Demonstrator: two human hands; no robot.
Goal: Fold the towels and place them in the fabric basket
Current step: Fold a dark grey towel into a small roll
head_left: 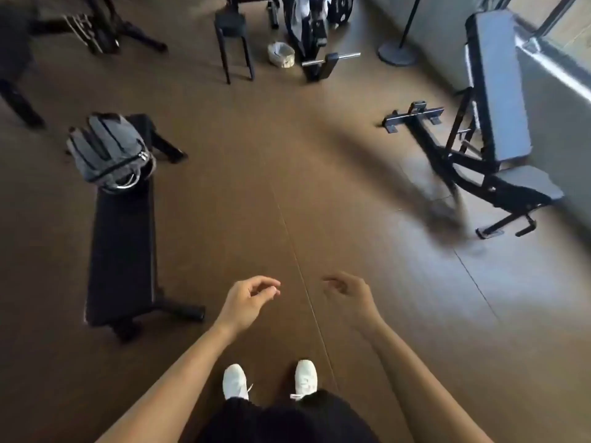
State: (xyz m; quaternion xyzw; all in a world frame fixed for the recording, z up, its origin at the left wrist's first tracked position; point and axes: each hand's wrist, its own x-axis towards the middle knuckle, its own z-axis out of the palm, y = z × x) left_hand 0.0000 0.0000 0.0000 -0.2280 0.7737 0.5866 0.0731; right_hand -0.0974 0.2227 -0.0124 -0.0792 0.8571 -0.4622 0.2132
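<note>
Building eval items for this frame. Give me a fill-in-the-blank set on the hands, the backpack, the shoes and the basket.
1. The grey backpack lies on the far end of a flat black ____.
2. The left hand and the right hand, fingers loosely curled, hold ____.
3. The person's shoes are ____ in colour.
4. The small pale basket at the far side stands on the ____.

Missing words: bench; nothing; white; floor.

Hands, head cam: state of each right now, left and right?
Left hand: open, fingers loosely curled, holding nothing.
Right hand: open, fingers loosely curled, holding nothing.
</note>
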